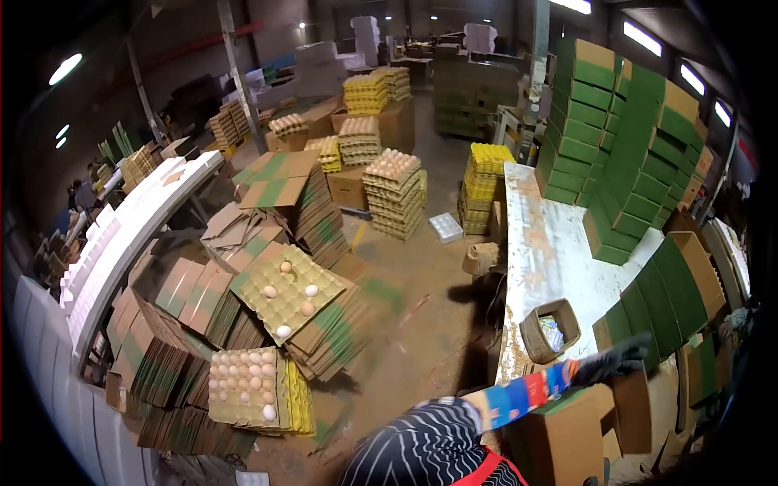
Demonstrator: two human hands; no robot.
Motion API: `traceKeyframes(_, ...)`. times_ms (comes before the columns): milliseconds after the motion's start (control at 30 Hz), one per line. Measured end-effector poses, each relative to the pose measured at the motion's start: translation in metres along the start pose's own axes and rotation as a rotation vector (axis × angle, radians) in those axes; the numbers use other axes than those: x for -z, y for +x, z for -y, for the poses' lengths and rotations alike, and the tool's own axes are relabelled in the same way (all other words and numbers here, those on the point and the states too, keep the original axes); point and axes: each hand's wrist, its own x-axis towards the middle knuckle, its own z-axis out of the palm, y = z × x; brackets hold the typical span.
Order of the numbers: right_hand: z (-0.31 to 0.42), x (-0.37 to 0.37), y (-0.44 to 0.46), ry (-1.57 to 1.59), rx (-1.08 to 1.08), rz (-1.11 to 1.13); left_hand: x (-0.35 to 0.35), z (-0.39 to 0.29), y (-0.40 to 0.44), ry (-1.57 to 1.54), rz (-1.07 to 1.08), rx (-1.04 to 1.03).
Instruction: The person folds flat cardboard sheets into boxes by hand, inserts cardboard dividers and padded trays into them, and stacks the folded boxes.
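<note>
My left arm, in a striped sleeve with a bright patterned cuff, reaches across to the right. My left hand [609,362], in a dark glove, is blurred above an open cardboard carton [559,441]. It is close to the carton's brown raised flap [634,409]; whether it grips the flap I cannot make out. Green-and-brown cartons [668,296] lean in a row just beyond the hand. A small basket [531,336] with packets in it stands on the white worktable [527,243]. My right hand cannot be made out.
Tall stacks of green cartons [571,138] stand on the worktable. At left, an egg tray [312,279] with several eggs lies on flattened cardboard [324,344], near a fuller tray stack [243,389]. More egg trays [393,194] and yellow trays [482,190] are stacked on the floor.
</note>
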Motion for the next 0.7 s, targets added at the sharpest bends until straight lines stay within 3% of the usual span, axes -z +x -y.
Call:
traceKeyframes(67, -0.007, 0.001, -0.013, -0.002, 0.059, -0.047, -0.012, -0.01, -0.022, 0.237, -0.112, -0.143)
traceKeyframes(133, -0.011, -0.004, -0.022, -0.249, -0.035, -0.025, -0.034, 0.018, -0.044, 0.679, -0.25, 0.055)
traceKeyframes(167, -0.032, -0.009, -0.012, -0.253, 0.064, -0.155, -0.034, 0.028, -0.049, 0.91, -0.31, 0.146)
traceKeyframes(200, -0.054, -0.015, -0.001, -0.268, 0.162, -0.287, -0.033, 0.038, -0.047, 0.686, -0.185, 0.246)
traceKeyframes(300, 0.012, 0.026, 0.06, -0.967, -0.588, -0.112, -0.025, 0.017, -0.045, 0.242, 0.055, 0.379)
traceKeyframes(333, -0.003, 0.028, 0.059, -0.821, -0.568, -0.148, -0.02, 0.002, -0.046, 0.137, 0.108, 0.406)
traceKeyframes(400, -0.047, 0.031, 0.056, -0.538, -0.529, -0.22, -0.025, -0.008, -0.045, 0.404, -0.022, 0.192)
traceKeyframes(467, -0.032, 0.026, 0.039, -0.097, -0.528, 0.019, -0.022, 0.021, -0.045, 0.55, -0.184, -0.201)
traceKeyframes(500, 0.002, 0.015, 0.034, -0.327, -0.466, 0.165, -0.025, 0.037, -0.044, 0.572, -0.238, -0.158)
traceKeyframes(533, 0.035, 0.005, 0.029, -0.553, -0.377, 0.295, -0.019, 0.003, -0.045, 0.448, -0.216, 0.066)
traceKeyframes(567, 0.025, 0.002, 0.014, -0.61, -0.232, 0.11, -0.016, -0.013, -0.044, 0.272, -0.08, 0.429)
traceKeyframes(600, 0.007, -0.005, -0.001, -0.673, -0.08, -0.06, -0.027, 0.029, -0.039, 0.362, 0.035, 0.688)
traceKeyframes(633, 0.002, -0.018, -0.013, -0.613, -0.303, -0.269, -0.01, 0.014, -0.034, 0.173, 0.237, 0.509)
traceKeyframes(700, -0.008, -0.035, -0.029, 0.027, -0.736, -0.467, -0.006, 0.018, -0.016, 0.343, 0.447, 0.475)
